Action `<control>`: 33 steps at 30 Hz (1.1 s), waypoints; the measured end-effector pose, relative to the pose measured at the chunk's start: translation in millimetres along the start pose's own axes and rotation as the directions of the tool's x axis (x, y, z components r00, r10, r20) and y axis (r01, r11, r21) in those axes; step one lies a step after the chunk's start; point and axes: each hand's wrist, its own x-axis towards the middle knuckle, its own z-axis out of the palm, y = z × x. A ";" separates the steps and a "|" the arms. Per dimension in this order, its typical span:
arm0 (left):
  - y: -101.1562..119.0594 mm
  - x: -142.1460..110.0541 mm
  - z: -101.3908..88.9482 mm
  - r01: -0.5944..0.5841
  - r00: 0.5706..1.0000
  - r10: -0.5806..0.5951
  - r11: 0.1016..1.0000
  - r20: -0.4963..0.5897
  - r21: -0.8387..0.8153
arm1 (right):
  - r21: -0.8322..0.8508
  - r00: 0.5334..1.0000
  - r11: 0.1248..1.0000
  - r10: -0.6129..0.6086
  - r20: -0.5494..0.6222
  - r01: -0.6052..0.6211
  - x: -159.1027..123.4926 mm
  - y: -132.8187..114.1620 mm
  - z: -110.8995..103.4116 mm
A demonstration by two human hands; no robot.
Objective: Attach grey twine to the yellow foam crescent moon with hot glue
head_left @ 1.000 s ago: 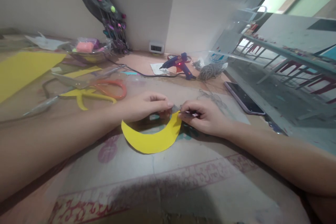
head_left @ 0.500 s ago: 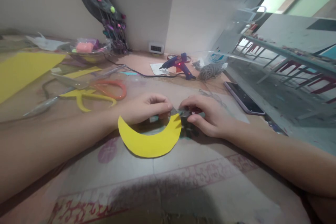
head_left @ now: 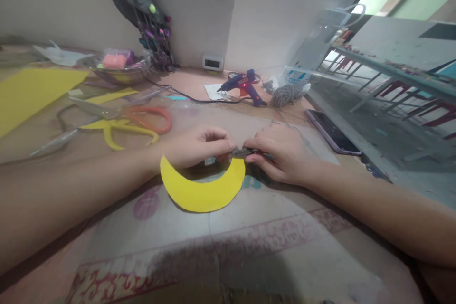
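Note:
A yellow paper crescent (head_left: 203, 191) lies flat on the patterned mat, horns pointing away from me. My left hand (head_left: 197, 146) is closed in a pinch at the crescent's right horn, fingertips meeting a small dark tool (head_left: 249, 153). My right hand (head_left: 281, 154) is closed round that tool, whose tip rests at the same horn. What the tool is cannot be made out; the hand hides most of it.
Orange-handled scissors (head_left: 149, 118) and yellow paper scraps (head_left: 117, 130) lie at the left. A large yellow sheet (head_left: 28, 92) sits far left. A blue glue gun (head_left: 242, 86) with its cord, a twine bundle (head_left: 285, 96) and a phone (head_left: 331, 132) lie beyond my hands.
The crescent has turned and shifted slightly left and lies flatter. My right hand has rolled over the tool, and both hands stay pinched at the right horn.

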 end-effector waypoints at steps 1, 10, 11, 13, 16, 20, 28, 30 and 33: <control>0.1 0.1 0.0 -0.008 1.000 0.008 1.000 0.004 0.005 | -0.003 1.000 1.000 0.004 0.000 -0.004 0.0 -0.2 0.1; -2.1 -0.3 -0.7 0.026 1.000 -0.026 1.000 -0.004 0.016 | -0.023 1.000 1.000 -0.001 0.015 0.001 0.4 0.2 -1.0; -2.2 -0.5 -0.9 0.030 1.000 -0.030 0.999 -0.004 0.017 | -0.027 1.000 1.000 -0.006 0.019 0.006 0.6 0.4 -1.5; -2.1 -0.7 -1.2 0.030 1.000 -0.030 0.999 -0.004 0.019 | -0.038 1.000 0.999 -0.015 0.023 0.016 1.1 0.7 -2.4; -1.1 -0.9 -1.2 0.022 1.000 -0.022 1.000 -0.005 0.020 | -0.052 0.999 0.998 -0.026 0.029 0.027 1.4 1.2 -2.7; 0.6 -0.7 -0.8 0.042 0.999 -0.042 0.999 0.002 0.011 | -0.099 0.998 0.994 -0.046 0.031 0.049 1.1 1.6 -2.0; -0.7 0.5 -1.4 0.042 0.999 -0.042 0.999 0.021 0.003 | -0.202 0.994 0.974 -0.110 -0.012 0.106 1.6 1.2 -1.8; -1.6 0.7 -1.6 0.049 0.998 -0.049 0.999 0.026 0.000 | -0.201 0.995 0.974 -0.103 -0.005 0.100 1.8 1.3 -1.3; -2.6 0.6 -1.8 0.055 0.998 -0.055 0.998 0.030 -0.005 | -0.187 0.996 0.978 -0.093 -0.005 0.090 1.9 1.4 0.1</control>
